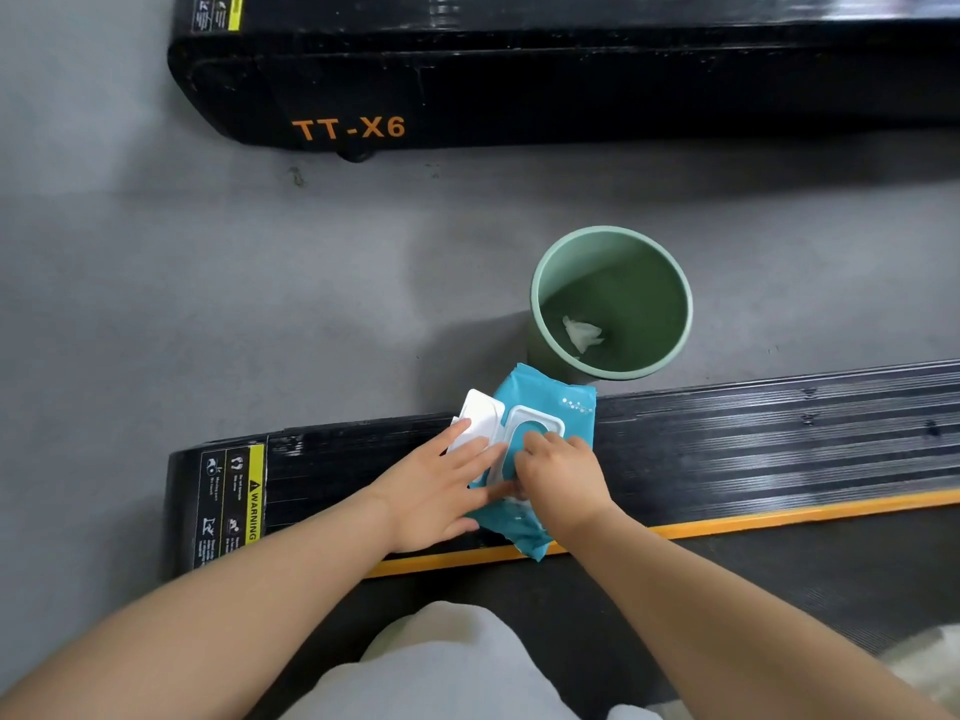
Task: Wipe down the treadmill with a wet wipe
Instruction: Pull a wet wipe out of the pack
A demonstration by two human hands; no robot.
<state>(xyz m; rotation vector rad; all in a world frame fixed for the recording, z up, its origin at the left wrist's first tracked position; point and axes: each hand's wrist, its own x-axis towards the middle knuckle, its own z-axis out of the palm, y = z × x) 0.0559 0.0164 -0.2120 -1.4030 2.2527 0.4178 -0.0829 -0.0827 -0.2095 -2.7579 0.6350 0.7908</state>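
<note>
A blue pack of wet wipes (pixel 545 402) lies on the ribbed black side rail (pixel 753 439) of the near treadmill, its white lid (pixel 480 415) flipped open to the left. My left hand (pixel 441 491) lies flat on the pack's left side with fingers straight, touching the lid. My right hand (pixel 563 472) has its fingers curled down at the pack's opening; whether they pinch a wipe is hidden. An orange stripe (pixel 727 522) borders the dark belt (pixel 779 579).
A green bin (pixel 537 324) stands on the grey floor just beyond the pack, with a crumpled white wipe (pixel 583 333) inside. A second black treadmill marked TT-X6 (pixel 467 85) lies across the top. A warning label (pixel 231 504) marks the rail's left end.
</note>
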